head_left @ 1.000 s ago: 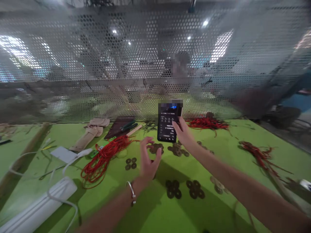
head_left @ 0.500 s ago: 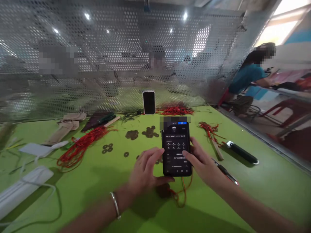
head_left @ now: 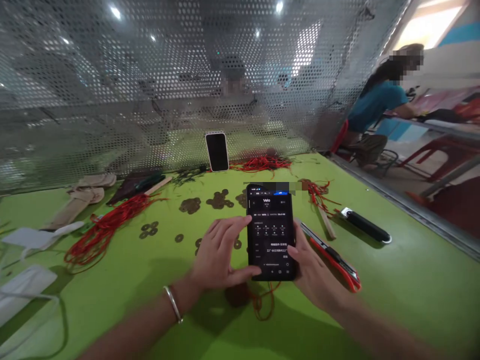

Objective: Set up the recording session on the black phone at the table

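Observation:
A black smartphone (head_left: 270,232) with a lit dark screen is held upright over the green table (head_left: 393,290). My right hand (head_left: 313,267) grips its right edge from behind, fingers wrapped round it. My left hand (head_left: 221,255) is at its left edge, thumb pressed on the lower part of the screen, fingers close together; a silver bangle (head_left: 172,303) is on that wrist. Round brown coins (head_left: 217,201) lie in small heaps just beyond the phone.
A second phone (head_left: 217,151) leans on the perforated metal screen (head_left: 112,100) at the back. Red cord bundles (head_left: 101,230) lie left and at the back. A red utility knife (head_left: 330,257), a black tool (head_left: 365,225), white items at left. A person in blue sits far right.
My right hand brought the phone from far over the table back close to me. My left hand came onto its screen. The view swung right and down.

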`<state>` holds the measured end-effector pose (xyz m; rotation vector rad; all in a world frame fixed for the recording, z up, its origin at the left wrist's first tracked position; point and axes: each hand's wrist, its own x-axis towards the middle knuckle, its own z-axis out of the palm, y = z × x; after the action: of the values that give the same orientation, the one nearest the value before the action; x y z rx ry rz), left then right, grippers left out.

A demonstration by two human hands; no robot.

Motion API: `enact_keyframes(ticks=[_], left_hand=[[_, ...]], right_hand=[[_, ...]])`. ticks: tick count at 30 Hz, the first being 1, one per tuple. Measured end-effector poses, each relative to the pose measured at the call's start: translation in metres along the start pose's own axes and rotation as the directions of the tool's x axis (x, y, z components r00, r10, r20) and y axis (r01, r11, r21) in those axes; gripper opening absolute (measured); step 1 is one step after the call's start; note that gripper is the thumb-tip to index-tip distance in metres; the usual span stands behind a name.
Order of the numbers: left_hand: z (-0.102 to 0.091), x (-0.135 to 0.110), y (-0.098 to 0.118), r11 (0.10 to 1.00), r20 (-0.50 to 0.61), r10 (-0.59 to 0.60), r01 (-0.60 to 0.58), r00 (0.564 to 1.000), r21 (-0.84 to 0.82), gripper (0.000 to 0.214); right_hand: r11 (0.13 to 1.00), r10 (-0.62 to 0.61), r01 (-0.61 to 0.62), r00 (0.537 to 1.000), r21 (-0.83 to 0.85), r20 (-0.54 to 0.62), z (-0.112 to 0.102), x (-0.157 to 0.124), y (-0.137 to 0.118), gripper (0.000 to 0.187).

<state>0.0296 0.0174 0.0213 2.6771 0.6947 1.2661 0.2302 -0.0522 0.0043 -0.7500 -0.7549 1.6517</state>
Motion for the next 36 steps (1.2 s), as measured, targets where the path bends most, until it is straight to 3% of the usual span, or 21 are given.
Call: enact_keyframes(ticks=[4,9,16,22,27,30,36], left_hand=[[0.001,0.014,-0.002,1.0,-0.021,-0.01,0.011,1.0,0.02,0.067],[0.003,0.017,-0.003,0.984,0.022,0.079,-0.081,0.997,0.157,0.065],[0.005,0.012,-0.008,0.983,0.078,0.036,-0.05,0.996,0.175,0.061],[0.009,0.009,-0.01,0.985,0.094,-0.002,-0.014,0.996,0.171,0.05],[0.009,0.011,-0.009,0.983,0.106,-0.016,-0.004,0.994,0.184,0.045],[0.008,0.012,-0.008,0.981,0.1,-0.023,0.004,0.995,0.194,0.044],[0.007,0.014,-0.007,0.976,0.091,-0.03,0.01,0.995,0.217,0.044]], right_hand=[[1.0,-0.005,0.006,0.999,0.003,-0.036,0.0,0.0,0.001,0.07],[0.999,0.041,-0.041,0.996,-0.001,-0.083,0.006,-0.002,-0.005,0.071],[0.999,0.054,-0.054,0.994,0.008,-0.092,0.007,-0.002,-0.006,0.065],[0.994,0.106,-0.111,0.971,-0.012,-0.216,0.004,-0.001,-0.003,0.063],[0.989,0.14,-0.144,0.983,-0.027,-0.117,0.006,-0.001,-0.008,0.058],[0.994,0.094,-0.101,0.988,-0.052,-0.123,0.008,0.0,-0.009,0.055],[0.992,0.125,-0.127,0.982,-0.007,-0.143,0.008,-0.001,-0.008,0.061]])
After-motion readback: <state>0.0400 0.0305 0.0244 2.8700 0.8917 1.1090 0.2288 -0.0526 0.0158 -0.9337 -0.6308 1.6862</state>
